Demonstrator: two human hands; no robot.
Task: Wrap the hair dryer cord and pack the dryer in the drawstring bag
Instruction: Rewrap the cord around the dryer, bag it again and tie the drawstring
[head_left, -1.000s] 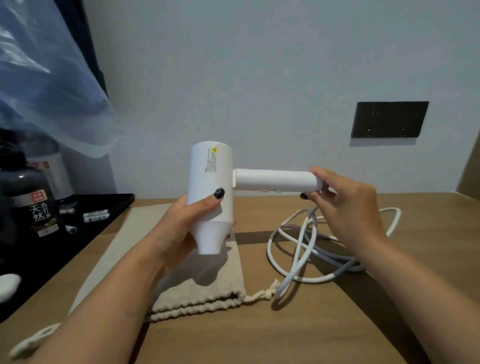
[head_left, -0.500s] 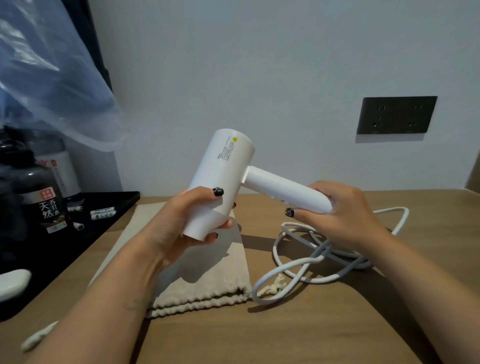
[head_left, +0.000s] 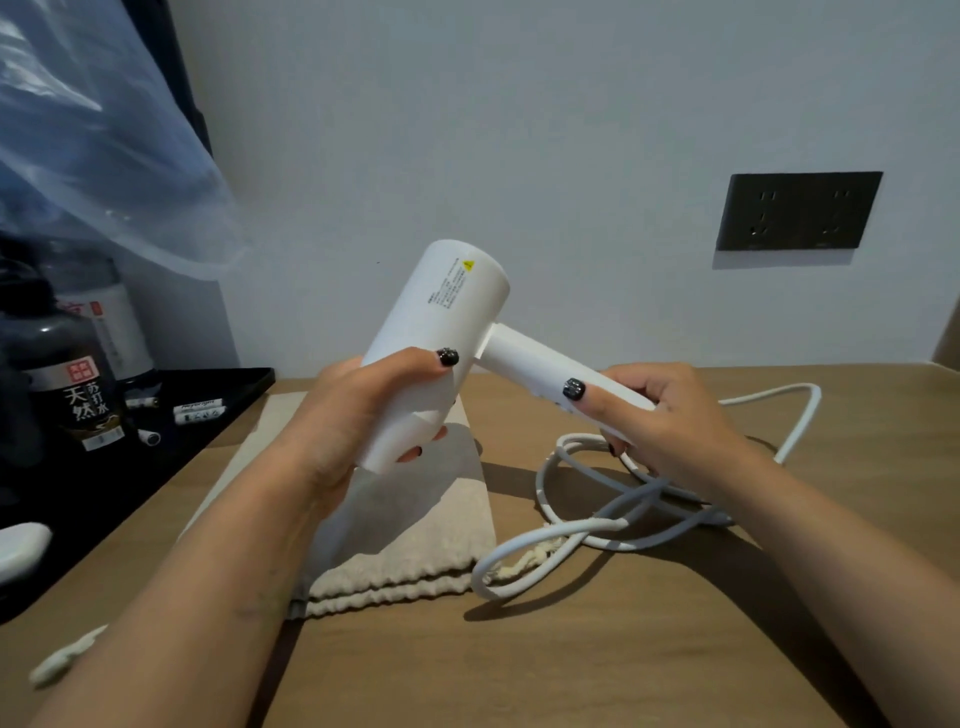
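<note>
Currently holding hair dryer (head_left: 441, 332) tilted above drawstring bag (head_left: 415, 525): my left hand (head_left: 363, 415) gripping barrel, right hand (head_left: 670, 421) curling round handle. Cord (head_left: 571, 535) lying loose on worktop (head_left: 571, 649), unwrapped.

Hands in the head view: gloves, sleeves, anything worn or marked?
Both hands, left and right, are bare: no gloves, and no rings show. Fingernails carry dark, nearly black polish with a slight sparkle. Both forearms are bare to the frame edge, no sleeves, watch or bands in view.

One head-worn wide-angle view looks forward and down, close over the table (head_left: 675, 649).
</note>
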